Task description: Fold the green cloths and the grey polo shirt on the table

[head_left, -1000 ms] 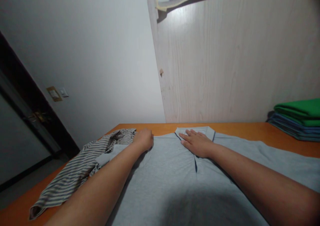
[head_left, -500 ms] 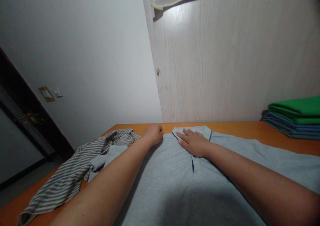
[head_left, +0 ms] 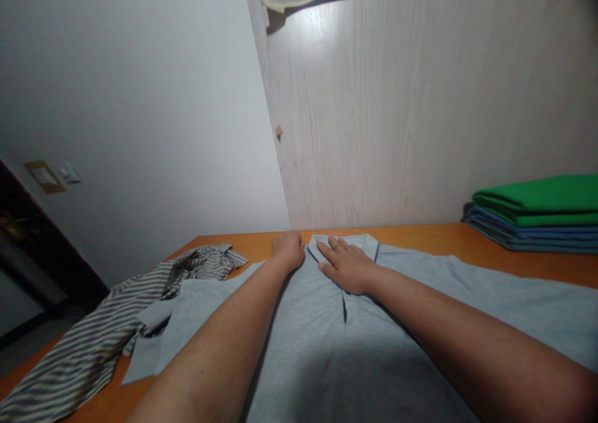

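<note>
We are laying our right hand (head_left: pixel 346 265) flat and wide open, palm down and fingers spread, on the collar (head_left: pixel 367 243) of a pale grey shirt (head_left: pixel 322 348), with the fingertips pointing to the far edge of the counter (head_left: pixel 430 236). Just beside it, almost touching, we are resting our left hand (head_left: pixel 289 250) on the shoulder of the same shirt; its fingers are curled under into a loose fist with the knuckles up, and we cannot tell whether it is pinching any cloth. Both our bare forearms are reaching out over the shirt. The shirt is lying spread out, front up, across most of the orange counter, with its collar at the far side near the wall and a dark buttoned strip (head_left: pixel 344 308) running from the collar towards us, partly under our right wrist. Its left sleeve (head_left: pixel 142 357) is lying out flat towards the counter's left edge. Touching that sleeve and partly overlapping it, a striped shirt (head_left: pixel 88 348) is lying crumpled and is trailing off the lower left corner of the view. Well apart on the far right, a stack of folded clothes (head_left: pixel 537 214) is sitting on the counter, green on top and blue beneath. Behind the counter a pale wooden panel (head_left: pixel 397 111) is standing next to a white wall (head_left: pixel 140 111), which is carrying a light switch (head_left: pixel 70 172) at the left.
</note>
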Tool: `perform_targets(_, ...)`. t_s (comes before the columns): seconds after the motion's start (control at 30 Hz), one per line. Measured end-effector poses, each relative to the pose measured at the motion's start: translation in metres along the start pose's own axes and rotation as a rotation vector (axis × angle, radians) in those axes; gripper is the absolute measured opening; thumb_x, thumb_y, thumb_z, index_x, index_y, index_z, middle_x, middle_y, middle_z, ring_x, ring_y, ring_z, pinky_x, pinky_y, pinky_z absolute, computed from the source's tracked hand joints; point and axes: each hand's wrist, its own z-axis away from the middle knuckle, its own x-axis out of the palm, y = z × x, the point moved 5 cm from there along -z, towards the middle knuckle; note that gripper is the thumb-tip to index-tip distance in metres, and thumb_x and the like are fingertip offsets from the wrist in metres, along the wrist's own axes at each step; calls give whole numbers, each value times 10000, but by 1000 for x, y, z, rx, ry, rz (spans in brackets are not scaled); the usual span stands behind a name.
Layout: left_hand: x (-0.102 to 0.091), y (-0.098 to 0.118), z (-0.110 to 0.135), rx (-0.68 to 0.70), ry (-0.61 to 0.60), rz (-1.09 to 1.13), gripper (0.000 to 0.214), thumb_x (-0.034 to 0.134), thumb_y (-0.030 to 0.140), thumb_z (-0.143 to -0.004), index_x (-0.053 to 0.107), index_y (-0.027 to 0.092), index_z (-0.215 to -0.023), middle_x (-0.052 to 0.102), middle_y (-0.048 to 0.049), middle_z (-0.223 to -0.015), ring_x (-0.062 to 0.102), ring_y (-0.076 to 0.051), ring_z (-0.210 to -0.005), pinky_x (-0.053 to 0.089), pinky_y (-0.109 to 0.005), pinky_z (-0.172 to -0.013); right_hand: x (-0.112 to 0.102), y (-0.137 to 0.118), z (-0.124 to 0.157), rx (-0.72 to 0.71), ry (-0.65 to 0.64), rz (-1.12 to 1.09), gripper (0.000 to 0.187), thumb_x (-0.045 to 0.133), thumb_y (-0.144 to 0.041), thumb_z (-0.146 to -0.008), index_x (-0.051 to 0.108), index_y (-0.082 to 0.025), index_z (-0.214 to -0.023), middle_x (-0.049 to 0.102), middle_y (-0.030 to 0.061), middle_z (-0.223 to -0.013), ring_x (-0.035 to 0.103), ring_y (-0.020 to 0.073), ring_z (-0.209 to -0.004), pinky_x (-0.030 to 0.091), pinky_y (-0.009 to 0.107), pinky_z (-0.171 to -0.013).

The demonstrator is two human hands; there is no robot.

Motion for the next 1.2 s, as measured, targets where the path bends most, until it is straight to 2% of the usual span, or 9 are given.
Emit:
perform_targets(0.1,3,-4,1,10,10,60,174,541,289,-920,679,188,-955,708,-137,-1085,632,-250,-1051,451,-322,-876,2,0,-2,-22,-33,11,683,182,-618,-998,220,-300,-1601,175,105,-1668,120,391,-1518,173,566,-1179)
perform_targets(0.2,-1,-14,-5,-4,-10,131,177,512,278,-939,665,189,-925,723,-94,-994,646,-199,-915,463,-276,-777,4,0,-3,-33,-36,14,672,180,-604,-1002,264,-291,-1591,229,124,-1652,156,398,-1511,176,587,-1168)
perform_targets(0.37,-23,-53,-7,-96,-15,176,175,477,249,-938,629,169,-903,705,-87,-867,621,-177,-783,427,-248,-632,3,-1,-3,-37,-18,-7,663,204,-592,-1005,284,-282,-1585,239,130,-1648,167,391,-1510,170,572,-1172)
perform_targets(0.5,-34,-82,9,-123,-125,160,171,555,274,-870,592,180,-732,637,-35,-672,562,-150,-610,367,-240,-535,2,-1,-3,-31,-29,-19,662,213,-587,-1006,279,-278,-1587,234,130,-1650,158,395,-1511,168,580,-1171)
perform_targets(0.6,-38,-93,22,-121,-216,142,195,627,329,-807,573,194,-679,578,6,-592,517,-135,-541,339,-237,-502,3,0,-4,-26,-30,-17,659,221,-587,-1005,281,-281,-1586,233,119,-1652,159,386,-1513,165,581,-1173)
perform_targets(0.77,-37,-92,31,-100,-308,93,138,644,266,-744,557,211,-651,560,28,-565,511,-134,-531,341,-238,-500,6,3,-5,-26,-24,5,654,215,-580,-1009,286,-279,-1586,249,118,-1647,182,380,-1509,175,561,-1177)
perform_targets(1.0,-43,-90,31,-145,-180,-71,38,632,189,-737,601,208,-747,688,-56,-772,615,-212,-725,402,-286,-614,6,2,-5,-33,-18,7,652,225,-584,-1007,293,-285,-1582,254,130,-1643,183,392,-1506,182,575,-1171)
perform_targets(1.1,-48,-75,31,-106,-123,-106,52,618,232,-781,645,201,-813,709,-84,-821,636,-241,-767,436,-316,-662,4,1,-5,-31,-16,9,653,221,-584,-1007,293,-285,-1583,256,130,-1642,180,391,-1507,184,577,-1170)
perform_targets(1.2,-47,-42,32,25,-62,-98,166,529,255,-879,679,192,-912,725,-97,-927,651,-230,-869,464,-316,-754,3,0,-4,-35,-2,14,643,223,-576,-1009,301,-289,-1580,264,128,-1640,194,391,-1504,196,579,-1165)
